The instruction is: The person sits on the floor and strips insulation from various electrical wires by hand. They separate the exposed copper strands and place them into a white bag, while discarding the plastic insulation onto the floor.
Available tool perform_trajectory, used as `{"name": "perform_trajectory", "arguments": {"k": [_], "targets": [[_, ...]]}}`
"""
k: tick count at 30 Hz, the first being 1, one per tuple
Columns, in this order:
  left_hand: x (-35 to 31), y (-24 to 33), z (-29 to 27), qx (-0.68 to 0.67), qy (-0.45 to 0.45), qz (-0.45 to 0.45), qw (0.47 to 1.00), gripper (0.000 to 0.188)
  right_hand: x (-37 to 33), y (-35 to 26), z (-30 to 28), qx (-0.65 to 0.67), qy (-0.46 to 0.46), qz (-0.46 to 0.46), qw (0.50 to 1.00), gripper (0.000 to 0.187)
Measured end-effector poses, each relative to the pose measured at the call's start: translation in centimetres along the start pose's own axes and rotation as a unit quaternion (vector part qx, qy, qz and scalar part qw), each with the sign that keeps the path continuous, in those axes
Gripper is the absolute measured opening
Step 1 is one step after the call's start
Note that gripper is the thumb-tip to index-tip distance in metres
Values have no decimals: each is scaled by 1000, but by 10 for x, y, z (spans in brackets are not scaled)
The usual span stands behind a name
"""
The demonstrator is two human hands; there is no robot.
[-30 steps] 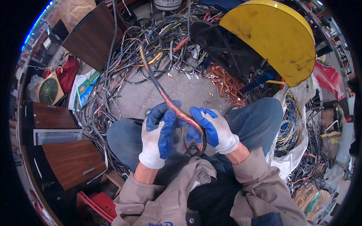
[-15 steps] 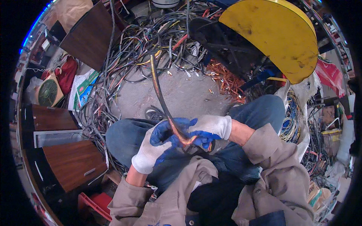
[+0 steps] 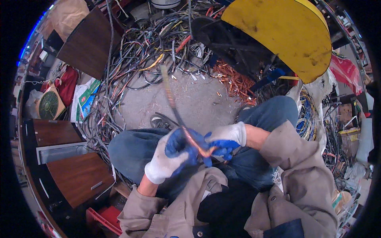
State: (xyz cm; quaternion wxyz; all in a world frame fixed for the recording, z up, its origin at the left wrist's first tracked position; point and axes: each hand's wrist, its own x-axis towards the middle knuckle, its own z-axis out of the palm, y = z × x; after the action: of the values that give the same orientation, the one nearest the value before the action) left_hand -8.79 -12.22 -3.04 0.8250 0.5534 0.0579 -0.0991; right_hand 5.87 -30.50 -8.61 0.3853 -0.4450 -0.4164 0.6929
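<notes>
Both of my hands wear white gloves with blue palms. My left hand (image 3: 170, 152) is closed around the lower part of a length of stripped cable (image 3: 177, 115). Its dark covering is split, and copper shows along it. The upper end points away from me over the floor and is smeared by motion. Down by my lap, the bare copper end bends to the right, where the blue fingers of my right hand (image 3: 228, 139) are closed on it. Part of the grip is hidden behind the glove.
A heap of tangled cable (image 3: 135, 59) spreads across the far floor and down the left. Copper scraps (image 3: 234, 81) lie beneath a machine with a yellow guard (image 3: 281, 35). Wooden cabinets (image 3: 79, 178) stand at left, beside a small fan (image 3: 49, 105). A white sack (image 3: 307, 119) holds wires at right.
The hands and cable have shifted slightly down and right in the picture. The cable's upper end has swung a little, and its bent end sits farther right. Both hands keep their hold.
</notes>
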Motion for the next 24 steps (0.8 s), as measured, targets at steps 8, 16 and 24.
{"name": "perform_trajectory", "arguments": {"k": [8,16,24], "targets": [[19,-7,-3,89,237,71,965,18,-9,-39,33,119,370,-84,917,52],[15,0,3,62,210,58,974,21,-1,-42,46,-123,561,-115,811,20],[12,3,-10,104,176,32,978,23,-29,-59,33,140,321,-117,929,31]]}}
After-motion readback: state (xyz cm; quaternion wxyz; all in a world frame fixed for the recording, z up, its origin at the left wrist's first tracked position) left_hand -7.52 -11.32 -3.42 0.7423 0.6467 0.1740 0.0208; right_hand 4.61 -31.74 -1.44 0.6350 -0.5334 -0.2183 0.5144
